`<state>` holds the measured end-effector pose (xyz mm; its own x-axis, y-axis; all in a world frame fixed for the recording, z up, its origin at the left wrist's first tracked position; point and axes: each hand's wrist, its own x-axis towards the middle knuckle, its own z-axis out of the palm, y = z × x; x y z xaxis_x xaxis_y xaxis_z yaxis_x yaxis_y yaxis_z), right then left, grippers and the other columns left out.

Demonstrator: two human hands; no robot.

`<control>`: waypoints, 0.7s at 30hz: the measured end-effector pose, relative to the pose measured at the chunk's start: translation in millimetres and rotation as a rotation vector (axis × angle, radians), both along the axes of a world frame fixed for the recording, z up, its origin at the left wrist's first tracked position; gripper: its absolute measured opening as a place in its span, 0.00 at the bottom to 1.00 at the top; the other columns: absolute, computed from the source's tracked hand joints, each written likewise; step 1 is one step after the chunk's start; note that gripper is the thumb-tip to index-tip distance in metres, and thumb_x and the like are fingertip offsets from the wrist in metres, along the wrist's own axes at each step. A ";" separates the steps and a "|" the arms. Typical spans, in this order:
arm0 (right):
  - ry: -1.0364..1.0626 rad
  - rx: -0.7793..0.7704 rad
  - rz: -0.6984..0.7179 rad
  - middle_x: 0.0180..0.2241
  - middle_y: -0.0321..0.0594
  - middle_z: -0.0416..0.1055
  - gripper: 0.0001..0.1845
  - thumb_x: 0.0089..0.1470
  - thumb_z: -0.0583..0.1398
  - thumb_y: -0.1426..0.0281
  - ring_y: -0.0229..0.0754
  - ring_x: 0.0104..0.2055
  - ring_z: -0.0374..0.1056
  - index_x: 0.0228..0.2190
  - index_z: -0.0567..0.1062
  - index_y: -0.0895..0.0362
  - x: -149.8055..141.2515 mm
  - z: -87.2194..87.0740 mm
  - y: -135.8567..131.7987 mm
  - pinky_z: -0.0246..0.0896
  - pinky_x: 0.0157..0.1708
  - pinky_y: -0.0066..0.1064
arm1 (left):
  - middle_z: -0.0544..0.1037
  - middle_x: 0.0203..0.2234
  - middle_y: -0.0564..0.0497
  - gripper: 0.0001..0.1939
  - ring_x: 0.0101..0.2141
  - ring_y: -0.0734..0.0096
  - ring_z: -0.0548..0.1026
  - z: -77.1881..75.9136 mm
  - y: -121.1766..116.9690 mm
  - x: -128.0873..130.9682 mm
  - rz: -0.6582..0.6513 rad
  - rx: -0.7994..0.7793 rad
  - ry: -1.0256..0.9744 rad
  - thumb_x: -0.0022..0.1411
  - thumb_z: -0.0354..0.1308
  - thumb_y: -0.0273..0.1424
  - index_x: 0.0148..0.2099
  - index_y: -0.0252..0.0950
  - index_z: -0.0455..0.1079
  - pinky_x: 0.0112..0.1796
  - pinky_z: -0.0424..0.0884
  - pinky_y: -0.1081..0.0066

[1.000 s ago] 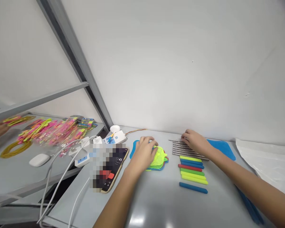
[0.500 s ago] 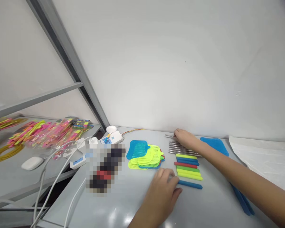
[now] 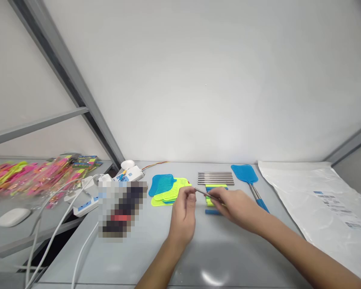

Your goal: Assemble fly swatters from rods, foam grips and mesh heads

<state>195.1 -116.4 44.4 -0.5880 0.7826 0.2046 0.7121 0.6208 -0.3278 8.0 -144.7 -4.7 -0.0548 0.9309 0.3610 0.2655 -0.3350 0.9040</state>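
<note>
Both hands meet over the table around a thin metal rod [image 3: 202, 192]. My right hand [image 3: 239, 208] is closed on its right part, and the fingertips of my left hand [image 3: 183, 214] pinch its left end. Behind them lies a row of similar metal rods [image 3: 215, 178]. Coloured tube handles, including a blue handle [image 3: 213, 212], lie below the rods, partly hidden by my right hand. Blue and yellow-green mesh fly swatter heads [image 3: 162, 184] overlap in a pile beyond my left hand. To the right, a blue fly swatter [image 3: 245, 173] has a metal shaft and blue handle.
A white plastic sheet or bag [image 3: 289, 180] covers the table's right side. On the left are power strips [image 3: 87, 206], white cables [image 3: 82, 245] and a blurred-out patch. Past a metal post [image 3: 99, 136], a side surface carries bagged pink and yellow items [image 3: 42, 176] and a white rounded device [image 3: 13, 216].
My right hand has come forward from the row of rods with one rod. My left hand has lifted off the table beside the blue handle and gripped the rod's end. The view has turned right.
</note>
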 end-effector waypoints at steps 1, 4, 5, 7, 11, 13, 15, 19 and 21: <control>0.022 -0.025 0.007 0.35 0.39 0.77 0.10 0.63 0.50 0.66 0.43 0.32 0.74 0.45 0.66 0.53 -0.4 -0.3 -8.6 0.60 0.28 0.30 | 0.68 0.28 0.52 0.13 0.31 0.71 0.67 4.5 0.0 -0.3 -0.008 -0.011 -0.020 0.70 0.42 0.37 0.39 0.38 0.64 0.34 0.65 0.71; 0.103 -0.092 0.016 0.34 0.39 0.76 0.09 0.62 0.51 0.66 0.43 0.31 0.73 0.43 0.65 0.53 -2.9 1.1 -26.2 0.59 0.28 0.31 | 0.66 0.25 0.54 0.15 0.28 0.72 0.66 14.7 -3.1 -1.9 -0.066 -0.013 0.004 0.69 0.44 0.38 0.31 0.37 0.62 0.31 0.63 0.73; 0.140 -0.117 0.019 0.34 0.39 0.76 0.08 0.63 0.51 0.66 0.43 0.32 0.73 0.43 0.64 0.53 -3.9 2.0 -30.0 0.60 0.28 0.31 | 0.67 0.25 0.54 0.15 0.29 0.72 0.66 17.0 -4.7 -2.3 -0.081 -0.009 0.019 0.69 0.45 0.38 0.31 0.37 0.62 0.32 0.63 0.73; 0.225 -0.181 0.027 0.36 0.41 0.75 0.08 0.63 0.51 0.67 0.43 0.35 0.73 0.43 0.62 0.53 -6.0 3.5 -36.4 0.61 0.31 0.31 | 0.67 0.25 0.54 0.16 0.29 0.71 0.67 19.7 -7.8 -3.1 -0.121 -0.011 0.050 0.69 0.46 0.38 0.31 0.37 0.63 0.32 0.63 0.73; 0.331 -0.291 -0.017 0.34 0.38 0.73 0.10 0.63 0.50 0.68 0.42 0.34 0.70 0.46 0.59 0.52 -6.3 1.9 -47.5 0.60 0.31 0.31 | 0.69 0.25 0.53 0.16 0.30 0.70 0.67 18.1 -7.4 -5.5 -0.247 -0.046 0.089 0.68 0.46 0.40 0.31 0.37 0.65 0.33 0.64 0.72; 0.353 -0.308 -0.073 0.30 0.35 0.71 0.14 0.63 0.49 0.67 0.40 0.30 0.68 0.50 0.58 0.52 -2.1 -2.0 -52.2 0.59 0.31 0.31 | 0.70 0.26 0.52 0.19 0.30 0.70 0.68 13.5 -3.8 -6.2 -0.336 -0.082 0.079 0.69 0.43 0.40 0.32 0.36 0.67 0.33 0.65 0.71; 0.394 -0.323 -0.161 0.28 0.34 0.68 0.15 0.64 0.48 0.66 0.40 0.29 0.66 0.52 0.57 0.51 5.0 -7.3 -55.5 0.59 0.31 0.31 | 0.71 0.28 0.50 0.21 0.32 0.69 0.69 6.1 0.4 -5.1 -0.377 -0.122 0.088 0.71 0.39 0.39 0.34 0.36 0.69 0.35 0.66 0.70; 0.581 -0.309 -0.397 0.29 0.35 0.64 0.14 0.64 0.49 0.61 0.39 0.30 0.63 0.49 0.61 0.50 22.3 -18.4 -56.7 0.60 0.33 0.31 | 0.71 0.36 0.48 0.12 0.40 0.63 0.69 -15.0 5.2 2.8 -0.260 -0.087 0.381 0.68 0.47 0.37 0.40 0.38 0.69 0.41 0.67 0.64; 0.735 -0.289 -0.461 0.29 0.34 0.62 0.13 0.63 0.49 0.60 0.38 0.28 0.60 0.48 0.62 0.50 29.7 -21.7 -54.4 0.59 0.31 0.30 | 0.69 0.38 0.48 0.08 0.42 0.61 0.68 -26.5 5.0 8.3 -0.224 -0.053 0.554 0.65 0.52 0.35 0.42 0.39 0.68 0.41 0.67 0.62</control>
<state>224.7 -170.9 22.7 -0.0038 0.9866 0.1632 0.4197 0.1497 -0.8952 16.3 -139.7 -31.2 0.3277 0.9157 0.2325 0.6303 -0.3953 0.6681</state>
